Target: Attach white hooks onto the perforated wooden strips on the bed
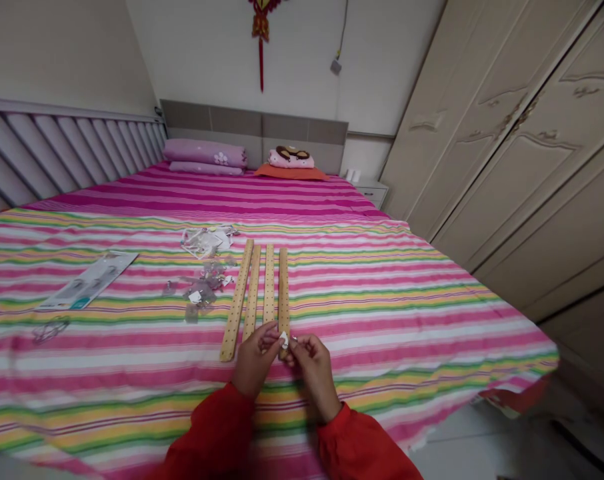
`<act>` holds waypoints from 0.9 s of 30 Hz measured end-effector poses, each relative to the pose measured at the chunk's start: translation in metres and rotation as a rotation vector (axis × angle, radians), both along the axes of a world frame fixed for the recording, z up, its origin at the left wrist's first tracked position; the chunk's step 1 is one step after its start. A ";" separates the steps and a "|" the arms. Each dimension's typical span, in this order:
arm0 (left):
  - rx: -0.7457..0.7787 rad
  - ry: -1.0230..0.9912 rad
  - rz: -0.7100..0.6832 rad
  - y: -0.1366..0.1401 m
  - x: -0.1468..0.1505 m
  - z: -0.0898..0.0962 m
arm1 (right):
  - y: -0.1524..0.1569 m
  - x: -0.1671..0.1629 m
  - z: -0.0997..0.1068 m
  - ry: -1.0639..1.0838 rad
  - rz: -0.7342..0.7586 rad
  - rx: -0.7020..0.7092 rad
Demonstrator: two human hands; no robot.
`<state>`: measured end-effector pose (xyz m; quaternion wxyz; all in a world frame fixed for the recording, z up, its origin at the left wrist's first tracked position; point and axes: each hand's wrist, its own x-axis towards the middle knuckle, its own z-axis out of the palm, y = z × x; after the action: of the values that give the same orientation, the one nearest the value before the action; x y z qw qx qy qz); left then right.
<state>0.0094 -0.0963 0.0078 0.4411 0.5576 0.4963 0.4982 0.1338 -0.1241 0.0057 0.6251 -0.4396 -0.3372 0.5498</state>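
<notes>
My left hand is closed in a pinch on a small white piece, above the near end of the rightmost wooden strip. Close beside it, my right hand has thumb and forefinger pressed together at a tiny shiny bit, too small to name. Three more pale wooden strips with rows of small holes lie to the left: the outermost strip, another strip and a third strip. My left fingers partly cover the near ends of the middle two.
Left of the strips lie small clear plastic bags and a heap of white tags. A clear flat packet and a thin wire-like loop lie farther left on the striped bedsheet. A wardrobe stands at the right.
</notes>
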 end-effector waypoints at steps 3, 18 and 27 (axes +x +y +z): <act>0.006 0.029 0.011 0.010 0.002 0.003 | 0.001 0.000 -0.001 -0.150 -0.031 0.063; 0.353 0.470 -0.001 0.019 -0.003 -0.011 | 0.008 -0.007 -0.013 -0.483 -0.114 0.171; 0.476 0.829 0.027 -0.003 -0.011 -0.017 | 0.003 -0.007 -0.012 -0.694 -0.163 0.277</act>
<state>-0.0016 -0.0989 -0.0092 0.0597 0.7883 0.5098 0.3394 0.1269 -0.1213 -0.0060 0.5690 -0.5364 -0.5637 0.2661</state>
